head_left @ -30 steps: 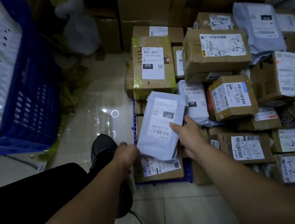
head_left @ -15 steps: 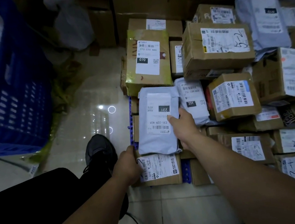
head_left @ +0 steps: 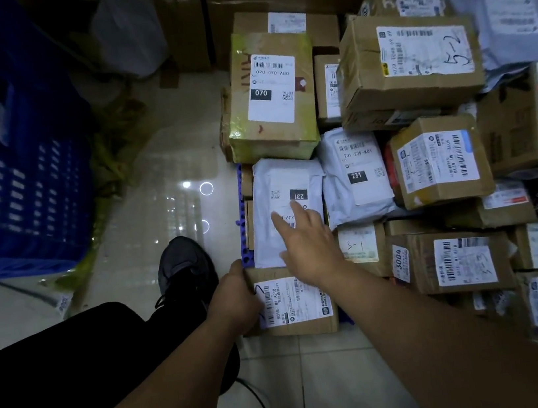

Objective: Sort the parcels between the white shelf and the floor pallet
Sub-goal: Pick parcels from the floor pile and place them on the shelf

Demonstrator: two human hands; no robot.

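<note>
- Since half a second ago, the pale grey plastic mailer bag marked 231 (head_left: 268, 183) has left the grip of the right hand (head_left: 312, 249) and now lies flat at the left edge of the blue plastic floor pallet (head_left: 242, 228).
- Furthest left, the left hand (head_left: 239, 298) grips the left side of the brown cardboard box with a white label (head_left: 295, 304), fingers curled over its edge (tips hidden).
- That mailer looks light, soft and slick. I judge a pinch on a bare corner safest, since the middle would crumple.
- Straight, spread fingers (head_left: 301, 213) of the right hand rest on its label, holding nothing.
- Just right lies a second grey 231 mailer (head_left: 356, 170).
</note>
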